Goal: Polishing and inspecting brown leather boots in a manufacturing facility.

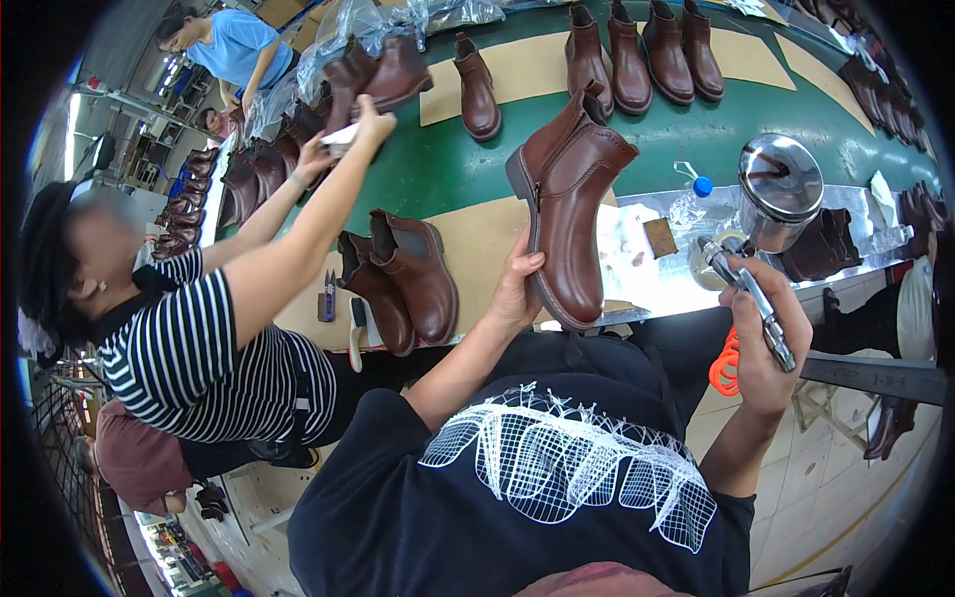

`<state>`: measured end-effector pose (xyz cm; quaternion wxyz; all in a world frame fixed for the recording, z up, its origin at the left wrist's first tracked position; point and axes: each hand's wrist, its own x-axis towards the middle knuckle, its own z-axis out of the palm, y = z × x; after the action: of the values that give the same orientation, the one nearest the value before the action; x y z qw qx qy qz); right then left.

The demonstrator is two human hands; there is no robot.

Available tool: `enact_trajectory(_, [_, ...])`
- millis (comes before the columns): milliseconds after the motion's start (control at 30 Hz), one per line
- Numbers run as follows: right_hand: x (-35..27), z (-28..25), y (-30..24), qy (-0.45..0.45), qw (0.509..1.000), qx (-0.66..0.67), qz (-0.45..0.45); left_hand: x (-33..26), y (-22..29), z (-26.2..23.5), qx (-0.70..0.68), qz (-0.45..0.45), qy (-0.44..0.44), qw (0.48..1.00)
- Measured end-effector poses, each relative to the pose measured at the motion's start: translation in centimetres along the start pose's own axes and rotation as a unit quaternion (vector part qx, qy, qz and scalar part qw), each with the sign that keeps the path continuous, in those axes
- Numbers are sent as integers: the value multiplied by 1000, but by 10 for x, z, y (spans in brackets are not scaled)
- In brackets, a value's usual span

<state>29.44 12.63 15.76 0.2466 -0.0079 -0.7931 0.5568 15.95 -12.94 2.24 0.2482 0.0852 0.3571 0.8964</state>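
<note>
My left hand grips a brown ankle boot by its sole and holds it up above the green belt, toe pointing toward me. My right hand is closed around a metal spray gun with a shiny steel cup on top, held just right of the boot. An orange coiled hose hangs below the gun.
A pair of brown boots stands on the tan sheet to my left. A co-worker in a striped shirt reaches both arms over the belt toward more boots. Several boots line the far side. Small purple snips lie nearby.
</note>
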Motion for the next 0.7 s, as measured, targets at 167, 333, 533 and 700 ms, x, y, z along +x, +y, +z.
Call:
enact_trajectory(167, [-1,1,-9,-9,1000,-26,-11,5,-9,-3,150,89,69,982])
enact_trajectory(333, [-7,7,-19,-50,998,-22,-12,9,-4,-1,262,200,38,943])
enact_trajectory(533, [-5,9,-23,-57,997,-26,-43,11,0,-1,252,191,12,949])
enact_trajectory(700, [-5,4,-19,-41,998,-19,-46,11,5,-7,72,52,-8,996])
